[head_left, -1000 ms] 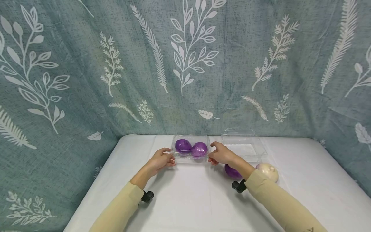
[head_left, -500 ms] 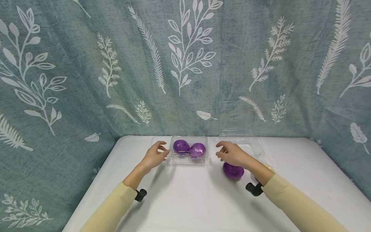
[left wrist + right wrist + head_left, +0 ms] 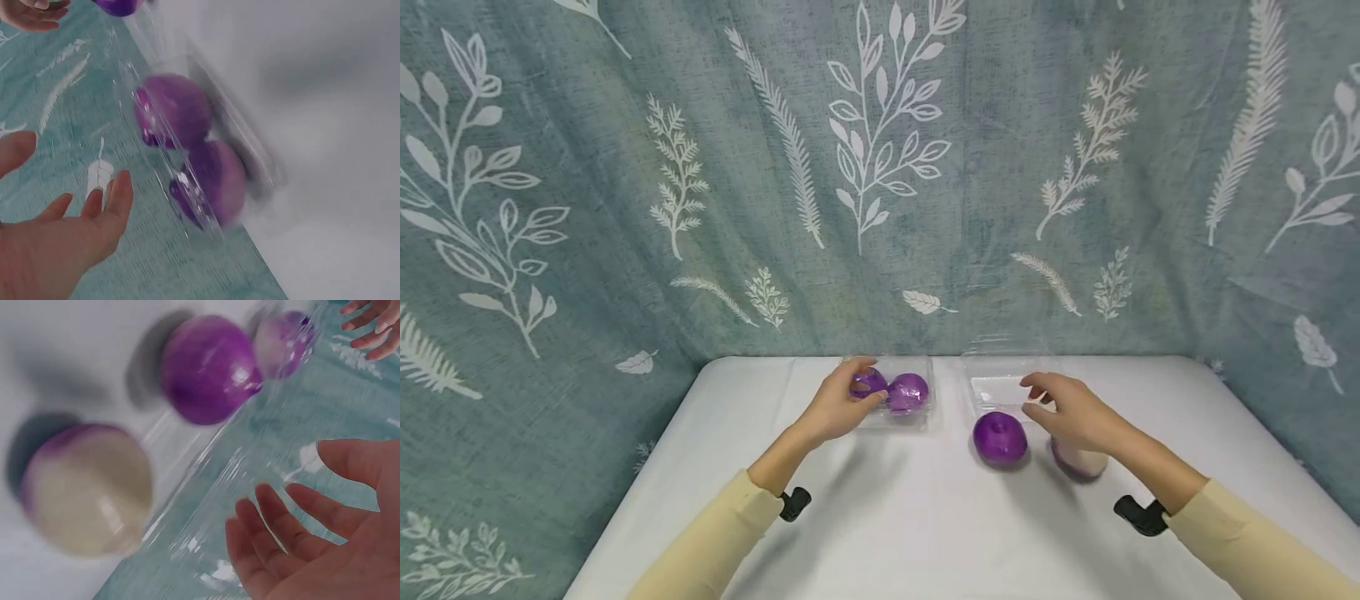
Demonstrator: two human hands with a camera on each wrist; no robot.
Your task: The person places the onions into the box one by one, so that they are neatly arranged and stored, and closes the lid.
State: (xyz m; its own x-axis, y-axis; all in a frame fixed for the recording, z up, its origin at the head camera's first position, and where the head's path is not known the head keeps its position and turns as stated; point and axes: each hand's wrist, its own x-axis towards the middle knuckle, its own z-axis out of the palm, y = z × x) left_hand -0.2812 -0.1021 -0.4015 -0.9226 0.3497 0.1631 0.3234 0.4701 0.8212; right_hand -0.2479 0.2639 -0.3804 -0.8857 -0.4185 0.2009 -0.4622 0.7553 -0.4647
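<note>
My left hand [image 3: 842, 407] hovers over the left end of a clear plastic clamshell box [image 3: 887, 423], overlapping one purple bulb in the head view. In the left wrist view its fingers are spread and apart from the box. Two glossy purple onion-like bulbs lie inside, the right one [image 3: 908, 392] fully visible. With loosely bent, unburdened fingers, my right hand [image 3: 1075, 410] is above a cream-and-purple bulb [image 3: 1084, 460], partly covering it. A loose purple bulb [image 3: 999, 438] sits between the hands; the right wrist view shows its pointed tip.
Behind the loose bulbs stands a second clear box [image 3: 1000, 389] with its lid raised. The white-covered table [image 3: 880, 517] ends at a teal leaf-print curtain [image 3: 775, 208]. Black wrist cameras hang below both forearms.
Both hands have come off the sides of the filled box. My right hand has moved right, past the loose purple bulb; the left went leftward, then back right over the box.
</note>
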